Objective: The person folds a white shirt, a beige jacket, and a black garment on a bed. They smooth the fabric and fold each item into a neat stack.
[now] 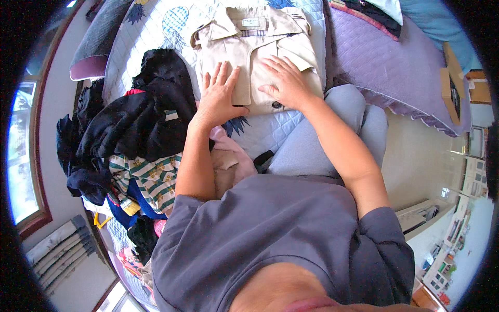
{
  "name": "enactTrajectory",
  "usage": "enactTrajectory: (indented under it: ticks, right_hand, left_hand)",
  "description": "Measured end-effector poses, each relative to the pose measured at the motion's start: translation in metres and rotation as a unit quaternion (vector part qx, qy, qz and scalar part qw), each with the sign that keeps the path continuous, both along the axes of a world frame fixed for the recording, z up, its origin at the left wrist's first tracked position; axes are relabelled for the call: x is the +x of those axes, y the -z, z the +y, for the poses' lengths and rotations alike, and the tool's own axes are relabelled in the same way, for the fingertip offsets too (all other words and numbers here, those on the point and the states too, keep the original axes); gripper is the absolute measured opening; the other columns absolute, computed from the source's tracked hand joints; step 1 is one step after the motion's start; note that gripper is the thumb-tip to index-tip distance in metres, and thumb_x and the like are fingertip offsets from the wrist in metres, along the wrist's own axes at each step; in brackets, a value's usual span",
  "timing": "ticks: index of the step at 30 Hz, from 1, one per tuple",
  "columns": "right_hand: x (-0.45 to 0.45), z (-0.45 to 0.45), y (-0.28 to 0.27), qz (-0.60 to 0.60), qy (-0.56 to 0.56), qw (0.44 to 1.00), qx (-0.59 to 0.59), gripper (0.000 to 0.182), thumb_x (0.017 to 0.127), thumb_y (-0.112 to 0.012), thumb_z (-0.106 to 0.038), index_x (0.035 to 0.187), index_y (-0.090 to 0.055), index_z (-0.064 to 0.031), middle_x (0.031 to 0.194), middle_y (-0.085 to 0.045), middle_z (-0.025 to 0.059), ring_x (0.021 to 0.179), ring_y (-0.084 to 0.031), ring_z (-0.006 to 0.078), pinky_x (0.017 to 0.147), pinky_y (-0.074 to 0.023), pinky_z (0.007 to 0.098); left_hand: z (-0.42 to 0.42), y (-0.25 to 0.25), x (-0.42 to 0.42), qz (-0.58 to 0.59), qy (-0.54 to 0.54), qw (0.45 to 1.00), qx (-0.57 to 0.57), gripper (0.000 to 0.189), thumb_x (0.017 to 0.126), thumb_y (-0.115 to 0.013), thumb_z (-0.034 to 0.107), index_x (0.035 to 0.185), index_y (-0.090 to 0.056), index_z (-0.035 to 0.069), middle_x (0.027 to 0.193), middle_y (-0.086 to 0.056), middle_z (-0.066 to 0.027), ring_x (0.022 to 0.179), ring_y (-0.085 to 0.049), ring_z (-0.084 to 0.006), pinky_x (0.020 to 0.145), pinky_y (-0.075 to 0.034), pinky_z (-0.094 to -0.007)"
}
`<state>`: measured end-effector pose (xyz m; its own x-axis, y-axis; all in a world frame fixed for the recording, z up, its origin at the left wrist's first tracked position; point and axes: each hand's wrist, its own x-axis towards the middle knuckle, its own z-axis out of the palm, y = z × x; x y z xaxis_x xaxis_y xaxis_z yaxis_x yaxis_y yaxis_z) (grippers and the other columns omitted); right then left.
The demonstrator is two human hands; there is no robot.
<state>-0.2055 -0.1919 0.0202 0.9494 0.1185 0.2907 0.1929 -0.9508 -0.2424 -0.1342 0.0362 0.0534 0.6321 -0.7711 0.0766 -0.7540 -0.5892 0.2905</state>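
A beige coat (249, 50), folded into a compact block with its collar at the far end, lies on a pale quilted bedspread (269, 126) before me. My left hand (218, 97) rests flat on the coat's near left part, fingers spread. On its right part, my right hand (286, 82) lies palm down with its fingers apart. A dark button (276, 104) shows near the coat's lower edge, beside my right wrist. Neither hand grips the cloth.
Black clothes (132, 117) are heaped at the left, over a green-and-white striped garment (156, 179). A pink garment (230, 150) lies by my left forearm. Across on the right, a purple quilted cover (382, 70) bears folded clothes (374, 15) and an open cardboard box (452, 89).
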Motion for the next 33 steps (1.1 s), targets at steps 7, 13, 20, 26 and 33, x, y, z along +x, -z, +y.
enactTrajectory:
  ticks: [7,13,20,26,33]
  right_hand:
    - [-0.007,0.012,-0.004,-0.011,-0.022,0.999,0.033,0.048,0.089,-0.067,-0.027,0.132,-0.06,-0.0063,0.141,-0.057,0.0112,0.136,-0.048,0.0291,0.118,-0.0303,0.0456]
    - [-0.005,0.019,-0.004,-0.002,-0.068,0.997,0.028,0.052,0.088,-0.068,-0.026,0.136,-0.058,-0.0078,0.143,-0.055,0.0118,0.134,-0.049,0.0299,0.116,-0.033,0.046]
    - [0.02,0.052,0.003,-0.01,-0.107,0.994,0.003,0.052,0.093,-0.059,-0.029,0.141,-0.053,-0.0088,0.149,-0.049,0.0122,0.137,-0.044,0.0305,0.118,-0.0275,0.0468]
    - [0.077,0.057,0.008,0.063,-0.07,0.995,-0.045,0.052,0.094,-0.053,-0.033,0.14,-0.055,-0.0091,0.149,-0.05,0.0136,0.14,-0.043,0.0332,0.118,-0.0282,0.0472]
    - [0.106,0.025,0.048,-0.004,0.012,0.995,-0.095,0.054,0.092,-0.055,-0.039,0.136,-0.058,-0.0092,0.143,-0.056,0.0123,0.136,-0.048,0.0263,0.115,-0.0295,0.043]
  left_hand:
    - [0.001,0.014,0.01,0.023,-0.008,0.99,-0.137,0.053,0.071,-0.075,0.018,0.123,-0.068,0.011,0.137,-0.055,-0.0223,0.133,-0.049,-0.0367,0.11,-0.037,-0.0482]
    - [0.012,0.042,0.027,0.28,-0.22,0.792,-0.496,0.021,0.096,-0.065,0.012,0.108,-0.072,-0.002,0.094,-0.072,-0.0061,0.084,-0.063,-0.0078,0.076,-0.051,-0.0243]
    - [0.003,0.028,0.017,0.337,-0.235,0.692,-0.593,0.026,0.098,-0.063,0.015,0.115,-0.07,-0.004,0.101,-0.072,-0.0043,0.088,-0.065,-0.0103,0.081,-0.051,-0.0243]
    - [0.0,0.028,0.01,0.226,-0.143,0.823,-0.501,0.019,0.097,-0.064,0.007,0.109,-0.073,-0.003,0.103,-0.074,-0.0067,0.096,-0.066,-0.0122,0.088,-0.051,-0.0268]
    - [-0.015,-0.007,-0.005,0.072,-0.016,0.929,-0.364,0.016,0.091,-0.063,0.001,0.102,-0.073,-0.003,0.105,-0.074,-0.0168,0.101,-0.071,-0.0273,0.093,-0.053,-0.0343]
